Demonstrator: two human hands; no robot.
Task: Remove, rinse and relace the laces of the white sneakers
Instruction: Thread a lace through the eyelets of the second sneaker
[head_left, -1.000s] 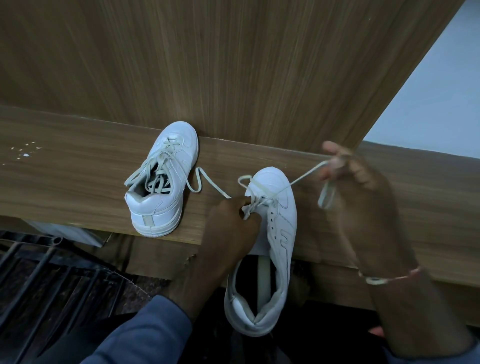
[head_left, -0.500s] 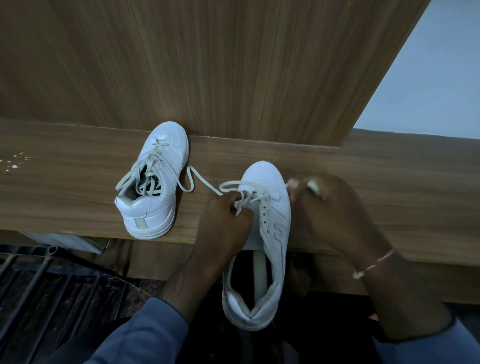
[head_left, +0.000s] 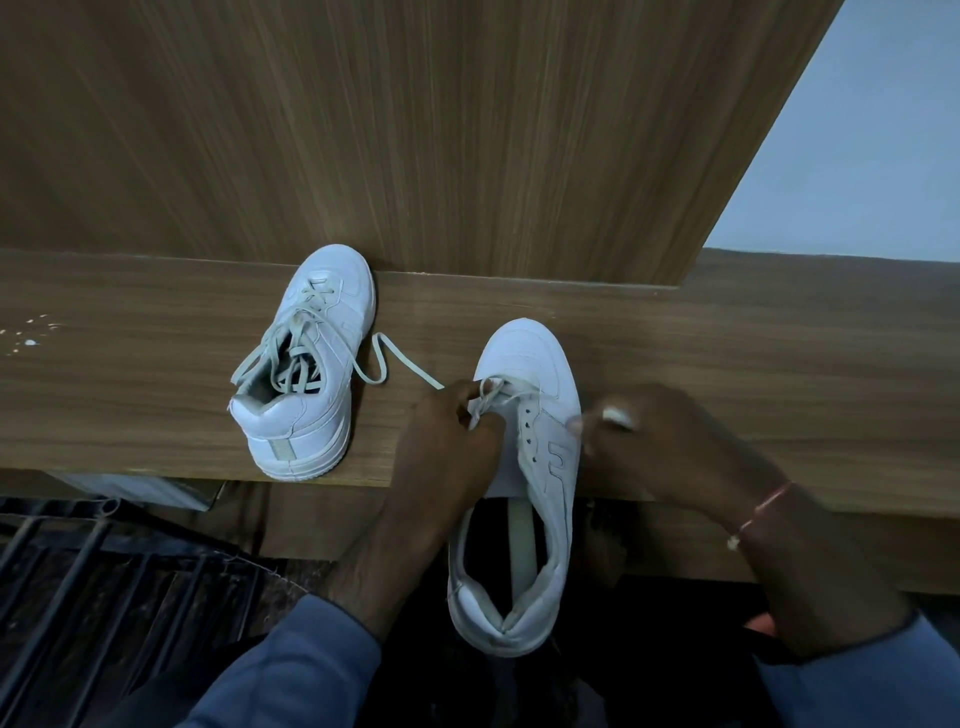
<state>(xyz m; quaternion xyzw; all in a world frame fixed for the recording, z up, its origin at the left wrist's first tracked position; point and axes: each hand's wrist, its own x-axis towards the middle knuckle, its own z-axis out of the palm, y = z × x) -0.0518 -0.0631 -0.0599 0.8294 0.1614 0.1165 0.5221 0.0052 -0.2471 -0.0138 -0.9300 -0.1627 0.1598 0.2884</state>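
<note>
Now | near sneaker (head_left: 540, 447) heel overhangs ledge (head_left: 779, 364) | left hand (head_left: 447, 452) pinches lace (head_left: 488, 397)

Wooden ledge (head_left: 156, 405) against wood panel (head_left: 415, 130); dark metal bars (head_left: 78, 597) lower-left.

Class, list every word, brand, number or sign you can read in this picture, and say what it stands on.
None can be read. The near sneaker shows only a stitched side shape, not clear lettering; the far sneaker and the wooden ledge bear no legible text.
</note>
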